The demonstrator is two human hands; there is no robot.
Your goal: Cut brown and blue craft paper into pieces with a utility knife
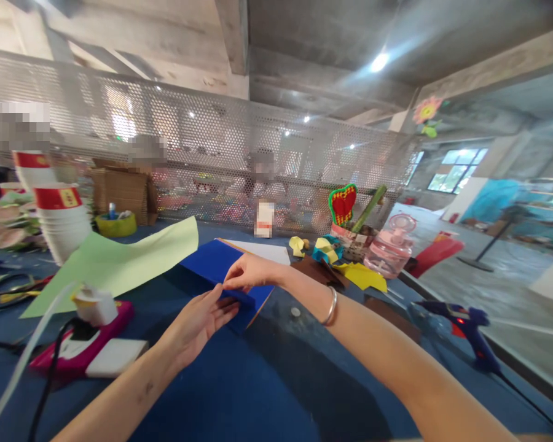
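Note:
A sheet of blue paper (pixel 206 263) lies on the blue table, its near edge raised and bent. My right hand (pixel 249 272), with a silver bangle on the wrist, pinches that raised edge between thumb and fingers. Meeting it there, my left hand (pixel 207 316) has its thumb above the edge and its fingers beneath, palm partly upward. Under the blue sheet show a white sheet (pixel 262 250) and a thin brown edge. Light green paper (pixel 129 255) curls up just to the left.
A magenta power strip (pixel 126 314) with plugs and cables sits front left. Stacked paper cups (pixel 62 224) stand behind it. At right are a blue glue gun (pixel 474 325), a pink plastic bottle (pixel 389 248), yellow paper (pixel 364 276) and brown paper scraps. A perforated metal screen (pixel 203 135) closes the back.

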